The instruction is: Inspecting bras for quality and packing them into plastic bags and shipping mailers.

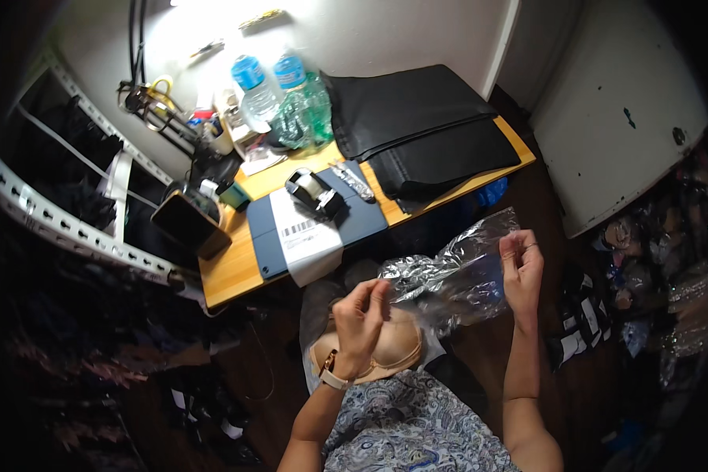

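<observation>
A crinkled clear plastic bag [466, 265] is stretched out sideways above my lap. My right hand [522, 271] pinches its far right end between thumb and fingers. At its left end my left hand [360, 321], with a watch on the wrist, has thumb and fingertips pressed together on the film. Below my left hand a beige padded bra [404, 345] rests on my lap, cups up, partly covered by that hand. Translucent plastic [310, 312] lies under and beside the bra.
Before me is a wooden table [224, 280] with a tape dispenser [315, 192], a blue-grey tablet case [262, 236], a printed label sheet [307, 236], black mailing bags [413, 112], plastic bottles [298, 100] and a phone [189, 221]. Metal shelving [76, 236] stands left; bagged goods [643, 295] lie right.
</observation>
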A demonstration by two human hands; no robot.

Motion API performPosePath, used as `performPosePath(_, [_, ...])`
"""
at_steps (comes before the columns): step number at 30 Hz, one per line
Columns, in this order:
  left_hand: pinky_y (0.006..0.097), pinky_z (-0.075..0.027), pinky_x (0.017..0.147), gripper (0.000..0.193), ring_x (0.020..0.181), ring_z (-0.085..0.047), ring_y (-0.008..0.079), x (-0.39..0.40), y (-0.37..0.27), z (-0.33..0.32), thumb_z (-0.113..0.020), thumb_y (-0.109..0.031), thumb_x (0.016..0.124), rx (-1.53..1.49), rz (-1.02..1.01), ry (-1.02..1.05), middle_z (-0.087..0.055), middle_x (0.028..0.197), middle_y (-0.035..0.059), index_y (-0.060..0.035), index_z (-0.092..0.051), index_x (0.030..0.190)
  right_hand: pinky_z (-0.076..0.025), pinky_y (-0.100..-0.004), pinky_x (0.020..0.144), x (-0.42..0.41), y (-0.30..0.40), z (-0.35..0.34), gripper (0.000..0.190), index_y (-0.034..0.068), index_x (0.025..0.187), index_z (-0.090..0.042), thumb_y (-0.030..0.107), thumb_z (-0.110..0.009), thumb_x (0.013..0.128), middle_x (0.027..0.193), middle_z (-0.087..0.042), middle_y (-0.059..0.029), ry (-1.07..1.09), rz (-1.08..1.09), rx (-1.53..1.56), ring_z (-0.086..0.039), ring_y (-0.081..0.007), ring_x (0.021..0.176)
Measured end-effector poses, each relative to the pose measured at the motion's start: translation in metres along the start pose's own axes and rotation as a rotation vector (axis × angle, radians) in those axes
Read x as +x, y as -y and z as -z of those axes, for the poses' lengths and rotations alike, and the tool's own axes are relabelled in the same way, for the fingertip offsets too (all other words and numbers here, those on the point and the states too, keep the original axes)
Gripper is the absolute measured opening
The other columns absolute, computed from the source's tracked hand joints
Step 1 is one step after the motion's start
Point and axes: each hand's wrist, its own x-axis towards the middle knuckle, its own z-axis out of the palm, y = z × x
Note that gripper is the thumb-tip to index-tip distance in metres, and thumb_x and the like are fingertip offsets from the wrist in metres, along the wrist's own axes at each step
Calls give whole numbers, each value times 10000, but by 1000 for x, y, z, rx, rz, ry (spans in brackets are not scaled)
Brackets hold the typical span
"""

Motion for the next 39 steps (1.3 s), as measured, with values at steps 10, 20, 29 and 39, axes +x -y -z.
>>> performPosePath(10, [289, -608, 647, 70, 854, -667, 177, -35, -17, 45, -562, -18, 940, -318, -183, -17, -622, 1055, 159, -26, -498, 969, -365, -216, 690, -10, 3, -8, 198, 50, 933, -423, 164, -580, 971, 816, -343, 14, -6, 133, 5, -302, -69, 700])
performPosePath(20, [429, -495, 966, 375, 1279, -449, 388, -100, -48, 29, -572, 120, 801, -239, -363, 265, -255, 1489, 283, -46, -557, 1136, -444, -318, 966, 4, -22, -83, 259, 46, 1213, -451, 201, -466, 1007, 1142, -561, -95, -90, 91, 867, -561, -180, 1104])
performPosePath(29, [535, -86, 1147, 216, 1452, -91, 443, -69, -23, 32, -577, -97, 862, 775, -332, -26, -94, 1553, 288, -150, -711, 1021, -455, -472, 963, -1, 2, -108, 382, 136, 1191, -414, 461, -437, 991, 1166, -578, -176, 124, 211, 1117, -573, -320, 1102])
performPosePath(39, [525, -192, 1126, 642, 1411, -160, 491, -59, 16, 33, -739, -279, 826, 883, -379, 23, -146, 1538, 294, -123, -489, 1396, -479, -544, 935, -10, -2, -74, 382, 160, 1197, -467, 474, -434, 982, 1098, -596, -166, 202, 93, 1204, -591, -339, 1070])
